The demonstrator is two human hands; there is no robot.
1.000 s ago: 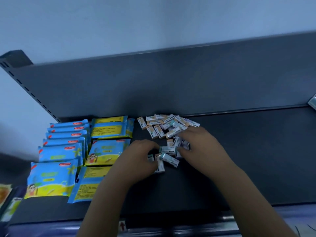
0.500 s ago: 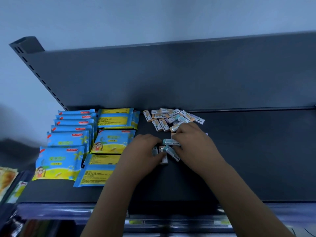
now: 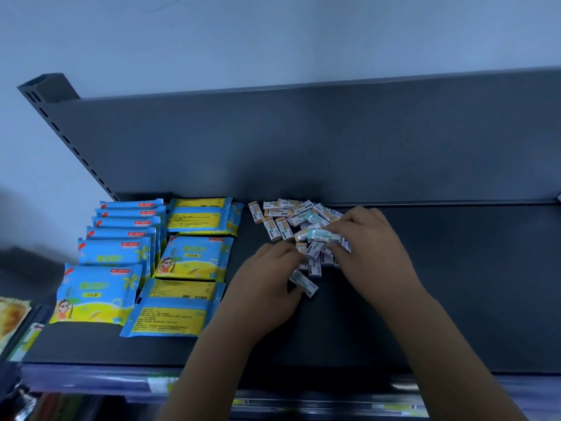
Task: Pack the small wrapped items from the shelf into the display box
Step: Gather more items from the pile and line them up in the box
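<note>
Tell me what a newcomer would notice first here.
A loose pile of small wrapped items sits at the back middle of the dark shelf, with the left hand and right hand curled over its near edge. Left of it lie rows of bright blue-and-yellow packets.

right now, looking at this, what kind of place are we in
Probably a shop aisle: a dark grey metal display shelf hung on a slotted upright, blue and yellow wrapped packets laid out in rows, and a loose heap of small wrapped items beside them.
</note>
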